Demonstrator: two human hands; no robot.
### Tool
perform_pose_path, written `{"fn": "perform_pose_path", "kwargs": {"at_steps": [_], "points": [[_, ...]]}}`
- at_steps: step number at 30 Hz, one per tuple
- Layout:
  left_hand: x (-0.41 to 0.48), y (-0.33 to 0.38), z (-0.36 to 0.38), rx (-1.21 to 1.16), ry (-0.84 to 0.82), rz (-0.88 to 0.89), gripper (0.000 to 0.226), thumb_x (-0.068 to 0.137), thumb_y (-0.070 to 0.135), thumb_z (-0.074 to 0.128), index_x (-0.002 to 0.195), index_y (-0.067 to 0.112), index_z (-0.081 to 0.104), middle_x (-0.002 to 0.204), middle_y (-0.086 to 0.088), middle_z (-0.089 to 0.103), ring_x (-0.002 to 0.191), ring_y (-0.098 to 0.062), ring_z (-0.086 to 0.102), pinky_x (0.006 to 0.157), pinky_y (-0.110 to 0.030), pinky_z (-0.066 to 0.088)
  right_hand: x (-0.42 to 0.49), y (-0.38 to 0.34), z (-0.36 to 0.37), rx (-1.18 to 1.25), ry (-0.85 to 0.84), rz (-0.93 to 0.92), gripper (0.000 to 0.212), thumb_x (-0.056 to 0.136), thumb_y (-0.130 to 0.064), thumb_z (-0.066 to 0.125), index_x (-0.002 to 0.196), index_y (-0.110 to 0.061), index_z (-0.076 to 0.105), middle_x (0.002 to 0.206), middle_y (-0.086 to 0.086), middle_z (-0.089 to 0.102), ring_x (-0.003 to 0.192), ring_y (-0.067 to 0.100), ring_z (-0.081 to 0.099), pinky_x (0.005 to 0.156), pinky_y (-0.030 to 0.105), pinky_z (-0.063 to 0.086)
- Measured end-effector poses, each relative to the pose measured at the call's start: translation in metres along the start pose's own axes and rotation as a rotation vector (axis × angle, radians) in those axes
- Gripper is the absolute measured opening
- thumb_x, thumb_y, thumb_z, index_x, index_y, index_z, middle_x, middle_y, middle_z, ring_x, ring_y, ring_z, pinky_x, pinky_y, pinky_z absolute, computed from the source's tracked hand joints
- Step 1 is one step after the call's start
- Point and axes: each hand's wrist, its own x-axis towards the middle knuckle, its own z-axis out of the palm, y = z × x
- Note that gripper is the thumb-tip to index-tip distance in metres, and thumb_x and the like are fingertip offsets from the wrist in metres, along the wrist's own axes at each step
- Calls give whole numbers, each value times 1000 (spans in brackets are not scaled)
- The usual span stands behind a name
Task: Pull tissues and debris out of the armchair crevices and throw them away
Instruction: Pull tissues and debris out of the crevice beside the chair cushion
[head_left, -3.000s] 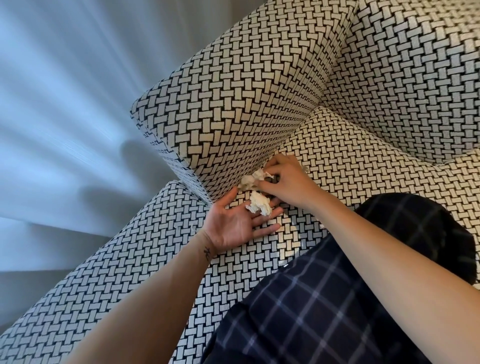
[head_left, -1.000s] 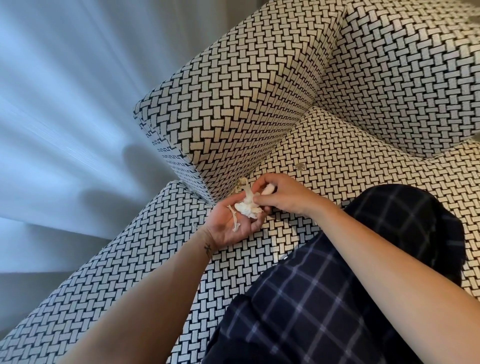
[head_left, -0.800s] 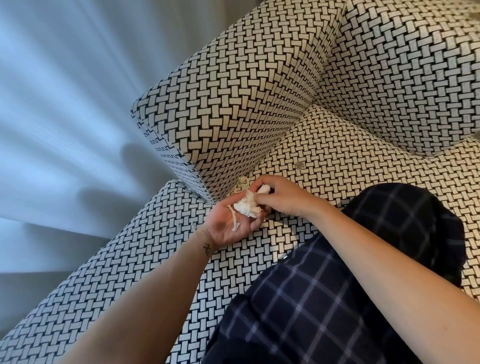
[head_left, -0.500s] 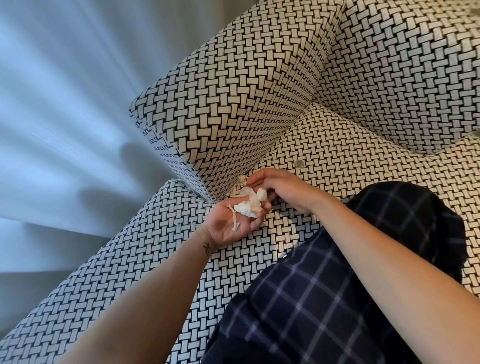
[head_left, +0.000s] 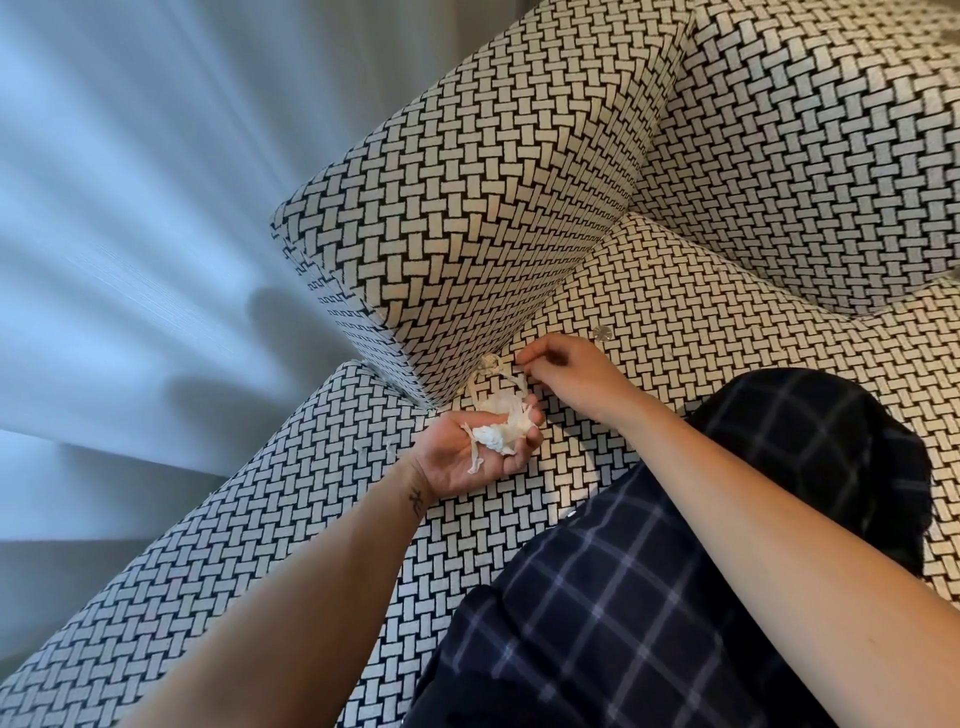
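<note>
Woven black-and-cream fabric covers the armchair, whose blocky armrest (head_left: 467, 218) serves as the landmark. Its front corner juts toward a pale curtain (head_left: 130, 208), which hangs just beyond its outer face. The seat cushion (head_left: 701, 312) spreads open on its inner side as far as the backrest. A knee in dark plaid trousers (head_left: 675, 597) fills the seat below the armrest, leaving a bare strip of cushion along the crevice.

The left hand (head_left: 467, 452) lies palm up on the seat just under the armrest's front corner, its fingers curled to cup a crumpled tissue wad (head_left: 498, 434). The right hand (head_left: 566, 374) is knuckles up against the armrest's base, thumb and forefinger pinching a twisted tissue strand (head_left: 493, 366) that comes out of the crevice. Half a second ago that hand was over the left palm at the wad; it has since shifted back toward the crevice, while the left hand has stayed. A small round disc (head_left: 602, 332) lies on the cushion beside the armrest's inner face.
</note>
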Motion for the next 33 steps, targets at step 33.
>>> {"fn": "perform_pose_path", "kwargs": {"at_steps": [33], "points": [[-1, 2, 4, 44, -16, -42, 39, 92, 7, 49, 129, -6, 47, 118, -20, 60, 101, -30, 62, 88, -37, 55, 17, -5, 5, -460, -70, -143, 42, 94, -40, 61, 133, -25, 60, 126, -1, 57, 128, 20, 44, 100, 33, 40]]}}
